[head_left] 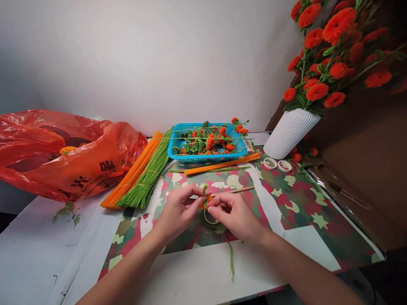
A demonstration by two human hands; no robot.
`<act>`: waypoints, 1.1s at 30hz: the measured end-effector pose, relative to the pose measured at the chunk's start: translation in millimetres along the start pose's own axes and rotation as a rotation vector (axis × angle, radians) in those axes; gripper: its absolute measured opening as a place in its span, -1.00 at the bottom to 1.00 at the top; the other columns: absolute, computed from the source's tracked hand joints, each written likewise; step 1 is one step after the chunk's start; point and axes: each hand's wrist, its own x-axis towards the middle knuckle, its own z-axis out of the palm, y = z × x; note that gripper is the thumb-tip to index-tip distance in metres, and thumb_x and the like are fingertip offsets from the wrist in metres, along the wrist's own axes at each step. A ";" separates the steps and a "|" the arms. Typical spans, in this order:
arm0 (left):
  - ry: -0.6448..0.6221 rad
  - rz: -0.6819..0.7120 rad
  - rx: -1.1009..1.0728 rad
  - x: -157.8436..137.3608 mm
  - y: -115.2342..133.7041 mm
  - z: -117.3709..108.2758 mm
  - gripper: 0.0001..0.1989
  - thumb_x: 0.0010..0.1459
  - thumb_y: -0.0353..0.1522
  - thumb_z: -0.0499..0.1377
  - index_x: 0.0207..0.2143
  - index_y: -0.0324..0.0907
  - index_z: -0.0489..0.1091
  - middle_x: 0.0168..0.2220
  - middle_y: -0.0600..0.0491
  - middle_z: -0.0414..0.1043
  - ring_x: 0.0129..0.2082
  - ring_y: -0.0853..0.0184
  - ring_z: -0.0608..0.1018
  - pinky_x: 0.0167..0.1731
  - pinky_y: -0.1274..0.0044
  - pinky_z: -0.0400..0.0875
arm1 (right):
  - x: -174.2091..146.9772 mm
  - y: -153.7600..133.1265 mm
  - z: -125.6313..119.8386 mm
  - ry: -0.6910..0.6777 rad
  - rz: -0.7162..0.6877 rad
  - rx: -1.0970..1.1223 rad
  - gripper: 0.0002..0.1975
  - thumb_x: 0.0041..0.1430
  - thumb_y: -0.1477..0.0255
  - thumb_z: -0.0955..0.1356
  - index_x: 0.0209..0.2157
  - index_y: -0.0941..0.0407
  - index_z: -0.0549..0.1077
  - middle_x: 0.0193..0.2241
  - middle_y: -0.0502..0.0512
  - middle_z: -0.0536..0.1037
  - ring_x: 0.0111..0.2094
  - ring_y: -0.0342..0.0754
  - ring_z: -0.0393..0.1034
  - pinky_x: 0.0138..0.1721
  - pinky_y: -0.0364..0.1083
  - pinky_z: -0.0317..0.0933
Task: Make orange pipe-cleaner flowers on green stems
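My left hand (181, 208) and my right hand (237, 214) meet over the middle of the table, thumbs and fingertips pinched together. Between them is a small pipe-cleaner piece (205, 192), green with a bit of orange, its green end standing up above the fingers. Both hands are closed on it. Just under the fingertips lies a roll of tape (210, 218), partly hidden by my right hand. A thin wooden stick (235, 191) runs behind the right fingers. Nearer me, a loose green pipe cleaner (231, 260) lies on the white sheet.
A blue basket (206, 159) with orange flowers stands at the back. Left of it lie orange pipe cleaners (133, 171) and green pipe cleaners (149, 173), beside a red plastic bag (95, 165). A white vase (291, 133) of orange flowers leans at the right, near two tape rolls (270, 163).
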 end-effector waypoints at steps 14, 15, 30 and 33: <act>-0.158 -0.086 -0.113 -1.9 9.5 -5.7 -0.87 0.15 -0.36 0.18 -0.37 -0.23 0.48 -0.40 0.01 0.51 -0.43 0.35 0.52 -0.46 0.58 0.43 | 2.4 -15.9 -29.2 -0.045 -0.554 -0.569 -0.85 0.18 0.57 0.35 -0.37 0.06 0.54 -0.45 -0.04 0.59 -0.40 -0.10 0.37 -0.27 -0.07 0.20; -0.164 -0.088 -0.115 -2.3 10.1 -5.2 -0.87 0.15 -0.35 0.18 -0.38 -0.23 0.48 -0.42 0.01 0.50 -0.44 0.35 0.51 -0.47 0.58 0.43 | 2.5 -15.8 -29.2 -0.006 -0.568 -0.601 -0.86 0.17 0.56 0.37 -0.37 0.04 0.54 -0.42 -0.04 0.59 -0.37 -0.08 0.36 -0.23 -0.04 0.19; 0.011 0.093 0.065 -4.4 6.4 -5.4 -0.93 0.19 -0.40 0.12 -0.34 -0.19 0.39 -0.40 0.04 0.46 -0.40 0.37 0.51 -0.39 0.55 0.52 | 0.9 -7.4 -17.7 0.091 -0.676 -0.591 -0.85 0.15 0.59 0.37 -0.45 0.09 0.42 -0.50 -0.07 0.54 -0.40 -0.11 0.38 -0.15 0.02 0.05; 0.014 0.102 0.054 -4.2 7.2 -4.8 -0.94 0.20 -0.41 0.12 -0.34 -0.19 0.38 -0.41 0.05 0.46 -0.40 0.38 0.52 -0.37 0.56 0.52 | -0.6 -7.6 -16.6 0.053 -0.639 -0.526 -0.85 0.12 0.60 0.39 -0.46 0.09 0.42 -0.52 -0.07 0.52 -0.43 -0.11 0.36 -0.18 0.01 0.06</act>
